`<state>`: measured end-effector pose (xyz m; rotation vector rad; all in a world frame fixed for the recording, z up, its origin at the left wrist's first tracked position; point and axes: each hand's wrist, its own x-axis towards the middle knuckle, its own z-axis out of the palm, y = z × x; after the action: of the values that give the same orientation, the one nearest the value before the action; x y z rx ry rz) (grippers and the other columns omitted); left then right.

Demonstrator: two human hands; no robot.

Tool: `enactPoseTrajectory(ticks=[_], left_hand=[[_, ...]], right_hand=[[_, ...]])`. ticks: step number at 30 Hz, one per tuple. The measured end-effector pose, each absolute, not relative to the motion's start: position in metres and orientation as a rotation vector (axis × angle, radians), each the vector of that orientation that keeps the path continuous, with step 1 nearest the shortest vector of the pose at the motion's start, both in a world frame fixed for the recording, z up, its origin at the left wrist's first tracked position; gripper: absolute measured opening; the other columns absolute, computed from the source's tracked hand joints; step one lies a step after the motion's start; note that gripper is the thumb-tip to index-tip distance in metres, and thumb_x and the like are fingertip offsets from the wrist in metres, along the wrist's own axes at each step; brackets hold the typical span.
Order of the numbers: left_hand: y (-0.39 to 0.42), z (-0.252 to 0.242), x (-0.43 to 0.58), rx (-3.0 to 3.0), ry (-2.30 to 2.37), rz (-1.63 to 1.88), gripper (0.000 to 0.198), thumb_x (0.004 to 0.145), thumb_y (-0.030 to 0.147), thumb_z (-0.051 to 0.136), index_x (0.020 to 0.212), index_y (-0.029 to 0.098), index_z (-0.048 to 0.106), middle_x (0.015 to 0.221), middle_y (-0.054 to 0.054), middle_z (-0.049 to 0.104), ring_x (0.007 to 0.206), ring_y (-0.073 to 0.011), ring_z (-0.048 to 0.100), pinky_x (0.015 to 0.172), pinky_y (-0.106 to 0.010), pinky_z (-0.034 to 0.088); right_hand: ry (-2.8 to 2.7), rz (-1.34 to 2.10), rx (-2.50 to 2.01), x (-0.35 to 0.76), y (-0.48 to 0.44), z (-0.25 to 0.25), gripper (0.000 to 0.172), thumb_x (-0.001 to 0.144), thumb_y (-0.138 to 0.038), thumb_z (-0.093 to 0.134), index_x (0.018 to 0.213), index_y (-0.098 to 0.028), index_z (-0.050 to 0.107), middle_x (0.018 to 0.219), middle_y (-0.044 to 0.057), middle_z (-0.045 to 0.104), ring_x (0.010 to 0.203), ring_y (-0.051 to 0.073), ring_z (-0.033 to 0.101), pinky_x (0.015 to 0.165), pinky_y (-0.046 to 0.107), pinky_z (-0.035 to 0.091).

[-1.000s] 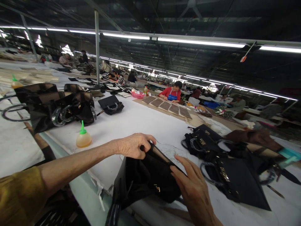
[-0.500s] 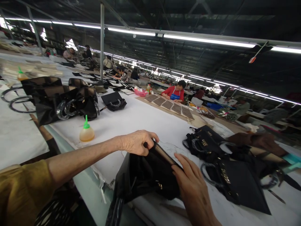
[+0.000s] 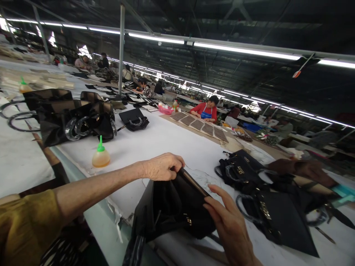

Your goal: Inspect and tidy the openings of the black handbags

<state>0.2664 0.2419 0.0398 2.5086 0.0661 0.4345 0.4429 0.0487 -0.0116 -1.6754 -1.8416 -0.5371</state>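
Note:
A black handbag (image 3: pixel 174 210) with small gold hardware stands tilted at the near edge of the white-covered table. My left hand (image 3: pixel 165 167) pinches the far left end of the bag's top edge. At the right end of that same edge is my right hand (image 3: pixel 229 218), its thumb and fingers closed on the rim and the index finger lifted. A brown strip of lining shows along the rim between both hands. The bag's wrapped handle hangs down at lower left. What lies inside the bag is hidden.
More black handbags (image 3: pixel 238 168) lie at right, beside another person's hand (image 3: pixel 313 170). Several finished-looking bags (image 3: pixel 63 118) stand at left. A green-tipped bottle (image 3: pixel 101 157) of amber liquid is near the table edge. Across the table, a person in red (image 3: pixel 208 111) sits by brown panels (image 3: pixel 198 125).
My right hand has shifted its hold on the rim, with its index finger now raised. The rim's opening looks narrower, and my left hand has moved slightly left.

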Motion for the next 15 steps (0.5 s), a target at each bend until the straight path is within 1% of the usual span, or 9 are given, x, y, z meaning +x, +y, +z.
enactPoseTrajectory(ticks=[4,5,8,11,15], left_hand=[[0.2407,0.0383,0.2672,2.522,0.092,0.48,0.015,0.058,0.004,0.048,0.052,0.013,0.037,0.09,-0.001,0.055,0.062,-0.0065,0.044,0.056,-0.019,0.034],[0.2401,0.0381,0.2677,2.527,0.105,0.483,0.016,0.058,0.004,0.047,0.052,0.014,0.036,0.088,0.0,0.055,0.062,-0.0065,0.044,0.055,-0.019,0.033],[0.2384,0.0376,0.2701,2.542,0.163,0.48,0.017,0.058,0.006,0.047,0.052,0.014,0.034,0.084,0.0,0.055,0.059,-0.0069,0.042,0.054,-0.019,0.033],[0.2376,0.0368,0.2732,2.56,0.234,0.487,0.016,0.058,0.008,0.046,0.053,0.015,0.034,0.08,0.0,0.054,0.058,-0.0076,0.041,0.053,-0.02,0.033],[0.2369,0.0363,0.2764,2.582,0.299,0.484,0.014,0.058,0.009,0.046,0.054,0.016,0.035,0.07,0.001,0.052,0.057,-0.0088,0.04,0.053,-0.021,0.032]], right_hand=[[-1.697,-0.418,-1.711,0.4417,0.0502,-0.0147,0.013,0.083,-0.025,0.045,0.09,-0.021,0.055,0.112,0.008,0.053,0.103,0.021,0.051,0.085,0.037,0.047],[-1.646,-0.376,-1.742,0.4415,0.0506,-0.0149,0.015,0.082,-0.027,0.045,0.093,-0.02,0.053,0.111,0.009,0.053,0.102,0.021,0.052,0.084,0.037,0.047],[-1.494,-0.224,-1.897,0.4421,0.05,-0.0148,0.027,0.081,-0.031,0.046,0.105,-0.019,0.048,0.106,0.008,0.058,0.095,0.021,0.056,0.079,0.036,0.049],[-1.482,-0.133,-1.978,0.4437,0.0474,-0.0133,0.028,0.081,-0.034,0.047,0.105,-0.021,0.053,0.102,0.006,0.062,0.091,0.021,0.058,0.077,0.035,0.049],[-1.489,-0.173,-1.942,0.4453,0.0459,-0.0104,0.027,0.08,-0.038,0.049,0.097,-0.021,0.061,0.098,0.006,0.065,0.09,0.023,0.06,0.078,0.036,0.049]])
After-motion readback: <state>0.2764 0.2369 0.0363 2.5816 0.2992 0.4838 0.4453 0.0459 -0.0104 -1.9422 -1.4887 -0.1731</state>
